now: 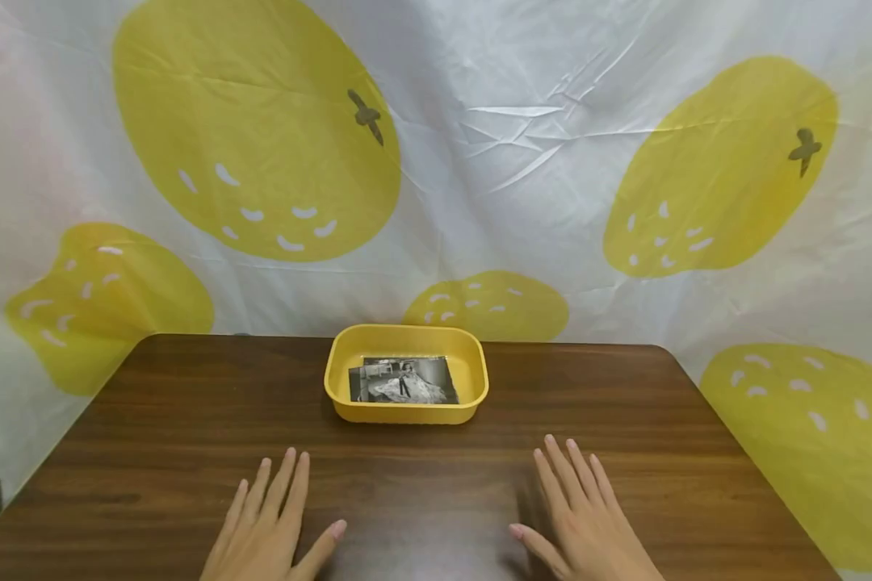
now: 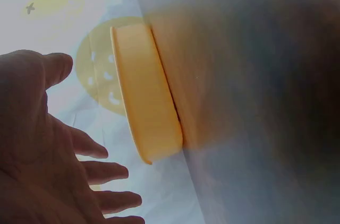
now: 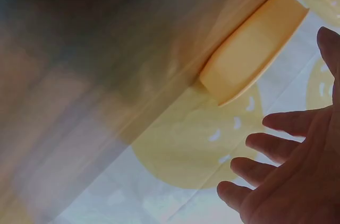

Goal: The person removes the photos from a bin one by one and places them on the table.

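Hands [image 1: 265,531] [image 1: 587,520] before yellow tray [image 1: 407,414]

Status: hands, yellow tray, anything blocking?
Left hand, right hand: both empty, fingers extended. Yellow tray: on table, beyond hands, black-and-white prints inside. Nothing visible blocking the way to it.

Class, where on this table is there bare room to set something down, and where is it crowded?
The table is bare from the yellow tray out to each side edge, and between the left hand and right hand. Crowded: inside the tray, where black-and-white pictures cover much of the floor.
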The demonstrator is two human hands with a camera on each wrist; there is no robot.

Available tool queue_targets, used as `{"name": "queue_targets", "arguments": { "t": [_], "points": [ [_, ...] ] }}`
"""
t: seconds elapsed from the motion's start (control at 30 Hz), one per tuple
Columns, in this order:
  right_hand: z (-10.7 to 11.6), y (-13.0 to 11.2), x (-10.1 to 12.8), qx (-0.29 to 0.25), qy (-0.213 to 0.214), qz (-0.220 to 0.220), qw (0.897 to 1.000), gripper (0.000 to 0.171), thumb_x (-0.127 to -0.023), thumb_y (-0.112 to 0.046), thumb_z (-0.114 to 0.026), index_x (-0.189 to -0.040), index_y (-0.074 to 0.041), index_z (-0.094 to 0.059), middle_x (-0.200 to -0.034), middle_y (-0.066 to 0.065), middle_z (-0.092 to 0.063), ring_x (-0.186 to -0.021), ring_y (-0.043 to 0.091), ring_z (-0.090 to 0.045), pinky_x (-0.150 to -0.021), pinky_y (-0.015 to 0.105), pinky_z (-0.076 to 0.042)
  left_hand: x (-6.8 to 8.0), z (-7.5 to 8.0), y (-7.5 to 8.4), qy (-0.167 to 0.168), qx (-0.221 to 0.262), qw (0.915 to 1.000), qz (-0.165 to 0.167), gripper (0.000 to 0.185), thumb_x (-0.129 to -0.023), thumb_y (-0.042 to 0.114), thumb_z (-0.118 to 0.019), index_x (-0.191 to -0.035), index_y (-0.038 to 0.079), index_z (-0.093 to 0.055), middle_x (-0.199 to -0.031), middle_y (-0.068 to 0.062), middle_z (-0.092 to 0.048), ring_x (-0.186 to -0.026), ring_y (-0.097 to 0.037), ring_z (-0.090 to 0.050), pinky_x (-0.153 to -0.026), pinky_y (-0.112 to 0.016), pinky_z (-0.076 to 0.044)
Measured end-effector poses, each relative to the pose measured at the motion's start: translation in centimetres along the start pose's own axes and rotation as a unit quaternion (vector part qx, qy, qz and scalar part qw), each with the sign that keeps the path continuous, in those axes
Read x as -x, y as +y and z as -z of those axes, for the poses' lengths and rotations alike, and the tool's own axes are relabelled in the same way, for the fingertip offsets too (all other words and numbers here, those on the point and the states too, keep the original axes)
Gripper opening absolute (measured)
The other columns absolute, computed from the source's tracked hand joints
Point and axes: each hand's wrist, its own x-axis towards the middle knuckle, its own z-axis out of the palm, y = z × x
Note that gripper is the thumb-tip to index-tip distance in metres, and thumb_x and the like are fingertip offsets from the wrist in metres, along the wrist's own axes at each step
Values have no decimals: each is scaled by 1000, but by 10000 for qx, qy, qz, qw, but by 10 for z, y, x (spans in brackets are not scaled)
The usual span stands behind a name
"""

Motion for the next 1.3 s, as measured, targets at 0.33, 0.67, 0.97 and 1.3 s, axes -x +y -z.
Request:
{"name": "queue_targets", "arguments": {
  "t": [0.33, 0.67, 0.97, 1.3],
  "points": [
    [11, -1, -23, -268, 92, 277, 9992, 82, -102, -63, -42, -146, 7, -45, -155, 25, -39, -140, 46, -36, -123, 39, 2, -19, 22, -6, -686, 738, 9949, 106, 93, -100, 69, -40, -158, -2, -25, -161, -24, -26, -145, -51, -25, -114, -66, -20],
    [19, -7, -55, -497, -11, 447, 9978, 83, -99, -59, -53, -149, 6, -41, -158, 22, -35, -144, 43, -33, -122, 47, -13, -43, 34, -12, -699, 1291, 9890, 190, 88, -104, 63, -34, -157, -6, -22, -162, -27, -21, -146, -49, -23, -114, -66, -19],
    [17, -9, -96, -771, -503, 539, 9943, 84, -100, -59, -52, -155, 2, -34, -159, 21, -32, -146, 42, -30, -117, 56, -24, -77, 36, -11, -735, 1596, 9841, 273, 87, -105, 62, -30, -156, -9, -23, -158, -31, -28, -142, -53, -30, -111, -69, -24],
    [8, -1, -152, -1250, -893, 472, 9870, 78, -100, -53, -57, -153, 0, -37, -150, 24, -42, -137, 43, -41, -112, 57, -33, -113, 24, -12, -644, 1734, 9823, 292, 70, -109, 40, -40, -151, -14, -29, -150, -36, -37, -139, -50, -37, -111, -64, -29]
  ]
}}
